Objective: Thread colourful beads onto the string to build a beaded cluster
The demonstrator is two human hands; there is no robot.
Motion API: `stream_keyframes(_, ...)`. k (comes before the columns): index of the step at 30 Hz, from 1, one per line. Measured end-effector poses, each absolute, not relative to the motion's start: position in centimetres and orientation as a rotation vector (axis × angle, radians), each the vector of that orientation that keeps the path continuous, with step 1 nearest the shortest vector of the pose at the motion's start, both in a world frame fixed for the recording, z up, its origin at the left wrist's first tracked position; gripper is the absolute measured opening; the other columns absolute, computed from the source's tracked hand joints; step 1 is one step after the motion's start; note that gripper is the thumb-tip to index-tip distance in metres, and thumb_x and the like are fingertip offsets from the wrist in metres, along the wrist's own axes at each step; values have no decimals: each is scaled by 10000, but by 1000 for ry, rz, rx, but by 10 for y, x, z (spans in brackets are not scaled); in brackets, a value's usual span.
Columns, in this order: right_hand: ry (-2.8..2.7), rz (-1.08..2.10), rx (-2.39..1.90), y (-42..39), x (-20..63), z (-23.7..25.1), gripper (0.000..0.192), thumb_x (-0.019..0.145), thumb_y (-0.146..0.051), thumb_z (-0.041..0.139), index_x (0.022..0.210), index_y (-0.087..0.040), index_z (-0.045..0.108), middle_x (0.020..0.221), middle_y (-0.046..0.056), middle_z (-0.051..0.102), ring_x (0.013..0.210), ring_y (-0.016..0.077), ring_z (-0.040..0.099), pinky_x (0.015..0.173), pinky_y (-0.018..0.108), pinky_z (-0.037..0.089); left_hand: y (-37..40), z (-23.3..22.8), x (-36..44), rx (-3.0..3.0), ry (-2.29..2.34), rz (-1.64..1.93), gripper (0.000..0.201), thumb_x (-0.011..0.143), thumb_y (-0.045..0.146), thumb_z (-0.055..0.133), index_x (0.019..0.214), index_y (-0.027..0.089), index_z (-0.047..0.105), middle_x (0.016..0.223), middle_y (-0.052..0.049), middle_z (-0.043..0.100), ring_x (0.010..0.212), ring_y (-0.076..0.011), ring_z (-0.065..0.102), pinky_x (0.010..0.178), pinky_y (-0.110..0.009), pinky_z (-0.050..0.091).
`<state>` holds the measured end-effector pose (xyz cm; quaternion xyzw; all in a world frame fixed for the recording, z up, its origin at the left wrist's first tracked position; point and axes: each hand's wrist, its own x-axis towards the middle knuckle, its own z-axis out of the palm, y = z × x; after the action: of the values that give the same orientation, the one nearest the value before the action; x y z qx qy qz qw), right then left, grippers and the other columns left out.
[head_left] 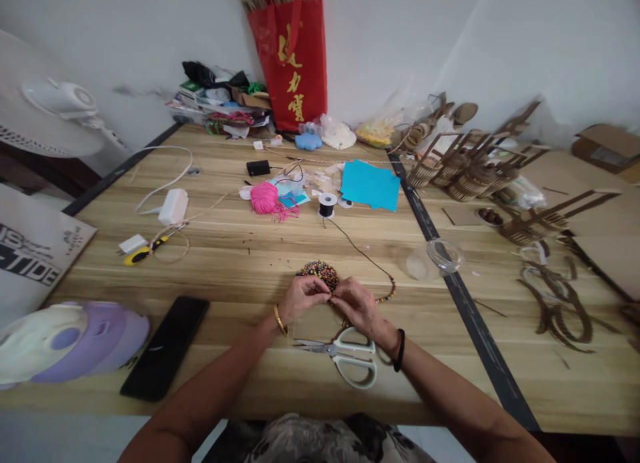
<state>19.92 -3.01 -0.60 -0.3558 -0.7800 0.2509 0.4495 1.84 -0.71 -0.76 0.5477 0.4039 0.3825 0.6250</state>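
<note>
Head view, hands: left hand (300,297) and right hand (356,304) meet at table centre, fingertips pinched on a thin black cord (361,253) beside the bead pile (319,271).
Beads: small, round, many-coloured heap at 12 o'clock of the hands; a strung run (386,293) trails to 3 o'clock.
Cord: runs up towards 1 o'clock to a black spool (327,205).
Doing it well: I'd keep the cord end stiff and short, feeding one bead at a time.
Scissors (345,357): white-handled, metal, at 6 o'clock.
Table (240,263): pale wood grain.
</note>
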Motion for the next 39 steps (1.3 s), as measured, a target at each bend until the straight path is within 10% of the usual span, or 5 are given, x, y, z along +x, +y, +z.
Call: stream_keyframes(39,-1921,714,-863,-29,201,-6,140,890,-315,568,847,-186,601,760,47,621,696,153,573,627,283,473,-8,-4,16,1397,907,855,245,682,340,725,696,100,675,668,-41,652,624,-119,553,614,-223,422)
